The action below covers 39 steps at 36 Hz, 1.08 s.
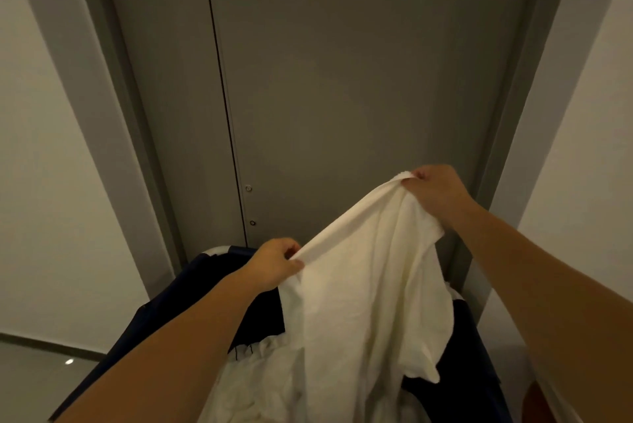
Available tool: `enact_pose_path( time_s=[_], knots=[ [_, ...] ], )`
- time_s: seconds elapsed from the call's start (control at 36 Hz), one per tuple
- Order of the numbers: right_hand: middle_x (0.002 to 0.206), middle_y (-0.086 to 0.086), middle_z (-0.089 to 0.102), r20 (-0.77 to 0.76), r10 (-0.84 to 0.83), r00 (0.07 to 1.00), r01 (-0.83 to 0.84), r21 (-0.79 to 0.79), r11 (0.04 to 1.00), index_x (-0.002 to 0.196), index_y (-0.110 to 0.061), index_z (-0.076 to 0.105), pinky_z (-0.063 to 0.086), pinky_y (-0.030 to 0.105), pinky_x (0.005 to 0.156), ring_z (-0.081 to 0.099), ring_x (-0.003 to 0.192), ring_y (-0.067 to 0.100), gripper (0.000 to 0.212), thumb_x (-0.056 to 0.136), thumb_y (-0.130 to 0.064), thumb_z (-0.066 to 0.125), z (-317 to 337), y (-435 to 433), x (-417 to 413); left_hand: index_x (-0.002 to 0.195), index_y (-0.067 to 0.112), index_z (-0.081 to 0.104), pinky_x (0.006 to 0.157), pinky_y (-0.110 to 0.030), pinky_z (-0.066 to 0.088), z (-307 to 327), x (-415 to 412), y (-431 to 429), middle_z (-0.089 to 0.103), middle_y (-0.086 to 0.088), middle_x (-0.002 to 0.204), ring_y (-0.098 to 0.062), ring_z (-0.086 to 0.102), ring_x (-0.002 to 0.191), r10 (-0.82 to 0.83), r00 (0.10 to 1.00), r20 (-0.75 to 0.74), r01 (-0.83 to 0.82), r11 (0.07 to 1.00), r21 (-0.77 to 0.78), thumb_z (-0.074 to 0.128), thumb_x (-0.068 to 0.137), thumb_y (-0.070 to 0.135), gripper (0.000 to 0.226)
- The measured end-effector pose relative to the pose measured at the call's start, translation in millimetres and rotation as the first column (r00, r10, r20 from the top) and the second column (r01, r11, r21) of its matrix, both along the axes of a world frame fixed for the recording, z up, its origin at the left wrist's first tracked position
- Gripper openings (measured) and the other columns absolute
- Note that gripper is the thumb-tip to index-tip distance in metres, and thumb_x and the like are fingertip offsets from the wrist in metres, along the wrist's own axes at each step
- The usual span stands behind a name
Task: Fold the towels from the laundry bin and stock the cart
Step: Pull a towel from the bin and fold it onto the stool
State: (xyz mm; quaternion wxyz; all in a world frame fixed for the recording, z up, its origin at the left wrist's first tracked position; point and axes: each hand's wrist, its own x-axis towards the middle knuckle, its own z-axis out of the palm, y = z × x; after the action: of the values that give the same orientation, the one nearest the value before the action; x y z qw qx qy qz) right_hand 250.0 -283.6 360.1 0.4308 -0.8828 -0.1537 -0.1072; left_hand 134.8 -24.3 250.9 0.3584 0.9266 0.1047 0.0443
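Note:
A white towel (370,285) hangs between my two hands over a dark blue laundry bin (191,285). My left hand (274,263) pinches the towel's upper edge at the lower left. My right hand (435,193) grips the same edge higher up and further right, so the edge runs taut and slanted. The rest of the towel drapes down into the bin. More white linen (260,385) lies crumpled inside the bin below.
A grey double door (342,80) with a vertical seam stands directly behind the bin, framed by pale walls (51,182) on both sides. Glossy grey floor (41,378) shows at the lower left. A brownish object (537,402) peeks in at the bottom right.

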Motion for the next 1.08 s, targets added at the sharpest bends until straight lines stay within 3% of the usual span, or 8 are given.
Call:
enact_pose_path(
  time_s=[0.08,0.25,0.39,0.47,0.61,0.78,0.97,1.08],
  knots=[
    [0.077,0.027,0.055,-0.001,-0.059,0.998,0.059,0.052,0.997,0.091,0.012,0.063,0.043,0.033,0.061,0.051,0.066,0.026,0.033,0.088,-0.020,0.056,4,-7,5,0.082,0.019,0.062,0.058,-0.024,0.042,-4,-5,10,0.061,0.002,0.079,-0.015,0.059,0.074,0.060,0.998,-0.017,-0.059,0.997,0.051,0.058,0.091,0.018,0.011],
    [0.070,0.012,0.043,-0.064,-0.149,0.987,0.157,0.145,0.977,0.086,0.017,0.056,0.032,0.030,0.056,0.040,0.065,0.020,0.037,0.089,-0.020,0.057,5,-19,11,0.097,0.014,0.069,0.078,-0.036,0.051,-22,-24,47,0.070,-0.009,0.095,-0.024,0.064,0.085,0.182,0.974,-0.134,-0.177,0.983,0.046,0.054,0.096,0.033,0.025],
    [0.089,0.013,0.059,-0.154,-0.131,0.979,0.155,0.158,0.975,0.101,0.003,0.064,0.043,0.031,0.069,0.053,0.078,0.023,0.024,0.090,-0.015,0.056,-9,-20,14,0.093,0.005,0.068,0.068,-0.031,0.044,-4,-20,40,0.068,-0.011,0.091,-0.022,0.060,0.078,0.230,0.972,-0.048,-0.234,0.968,-0.090,0.053,0.097,0.032,0.030],
    [0.101,0.008,0.059,-0.245,-0.022,0.969,0.087,0.254,0.963,0.116,-0.007,0.062,0.044,0.026,0.068,0.055,0.082,0.017,0.025,0.091,-0.009,0.056,-14,-9,4,0.081,0.002,0.064,0.060,-0.029,0.041,22,-7,17,0.063,-0.010,0.077,-0.019,0.056,0.067,0.231,0.972,0.049,-0.214,0.949,-0.230,0.060,0.092,0.029,0.029],
    [0.084,0.014,0.063,-0.429,0.213,0.878,0.007,0.457,0.889,0.085,-0.003,0.066,0.051,0.027,0.057,0.059,0.067,0.017,0.007,0.089,-0.001,0.061,-28,7,-23,0.093,-0.003,0.066,0.064,-0.033,0.053,56,10,-20,0.070,-0.017,0.087,-0.024,0.067,0.070,0.157,0.987,0.041,-0.122,0.885,-0.449,0.067,0.088,0.024,0.028],
    [0.079,0.015,0.069,-0.402,0.560,0.725,-0.115,0.730,0.674,0.088,0.006,0.062,0.056,0.023,0.057,0.071,0.066,0.016,0.009,0.089,0.009,0.054,-29,19,-42,0.085,0.010,0.065,0.074,-0.044,0.056,68,21,-40,0.070,-0.011,0.083,-0.025,0.067,0.075,0.011,0.998,0.064,0.022,0.868,-0.497,0.071,0.084,0.009,0.006],
    [0.087,0.012,0.072,-0.343,0.732,0.589,-0.363,0.697,0.618,0.095,0.001,0.069,0.056,0.023,0.073,0.070,0.085,0.018,0.032,0.077,0.024,0.055,-31,21,-60,0.100,0.008,0.067,0.066,-0.032,0.055,71,22,-50,0.072,-0.010,0.091,-0.020,0.068,0.076,-0.032,0.999,0.035,0.046,0.814,-0.579,0.069,0.087,0.009,0.013],
    [0.084,0.011,0.073,-0.332,0.647,0.686,-0.389,0.584,0.713,0.089,-0.004,0.071,0.057,0.024,0.072,0.071,0.082,0.019,0.028,0.074,0.019,0.067,-36,28,-67,0.100,0.005,0.065,0.064,-0.030,0.056,79,16,-53,0.070,-0.010,0.088,-0.020,0.067,0.075,-0.073,0.996,0.041,0.083,0.799,-0.595,0.062,0.090,0.002,0.011]
  ],
)
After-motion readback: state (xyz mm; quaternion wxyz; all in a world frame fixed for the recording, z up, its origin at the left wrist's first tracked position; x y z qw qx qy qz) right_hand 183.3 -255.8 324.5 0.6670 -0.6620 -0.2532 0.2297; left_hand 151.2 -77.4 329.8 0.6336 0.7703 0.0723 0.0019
